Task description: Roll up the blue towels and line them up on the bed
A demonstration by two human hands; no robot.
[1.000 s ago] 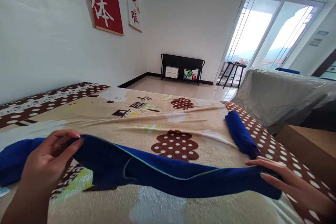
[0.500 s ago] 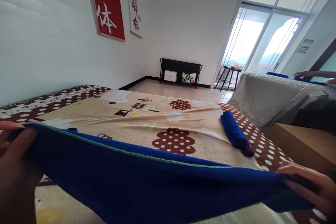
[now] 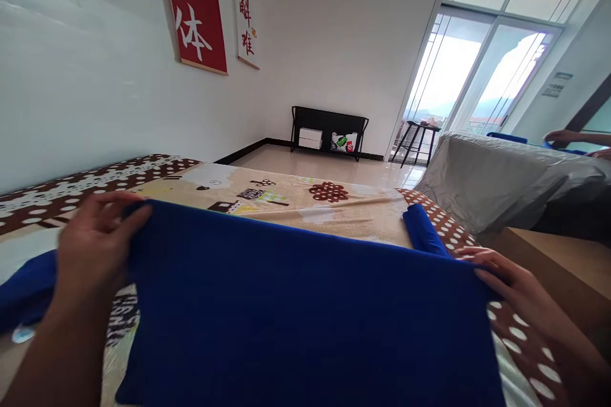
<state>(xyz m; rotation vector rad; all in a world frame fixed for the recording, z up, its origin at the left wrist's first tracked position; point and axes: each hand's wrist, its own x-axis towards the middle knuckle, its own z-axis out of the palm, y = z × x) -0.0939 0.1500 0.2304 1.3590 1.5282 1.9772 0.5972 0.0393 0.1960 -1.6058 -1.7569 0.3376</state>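
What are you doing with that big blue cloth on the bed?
A person is holding a blue towel spread flat over a patterned blanket. The left hand grips the towel's far left corner and the right hand grips the far right corner. A rolled blue towel lies just beyond the right hand, and more blue cloth sits at the left edge. Off to the right, another person's hand rests on a grey-covered surface.

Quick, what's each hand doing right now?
Left hand: closed, pinching the far left corner of the blue towel.
Right hand: closed, pinching the towel's far right corner.
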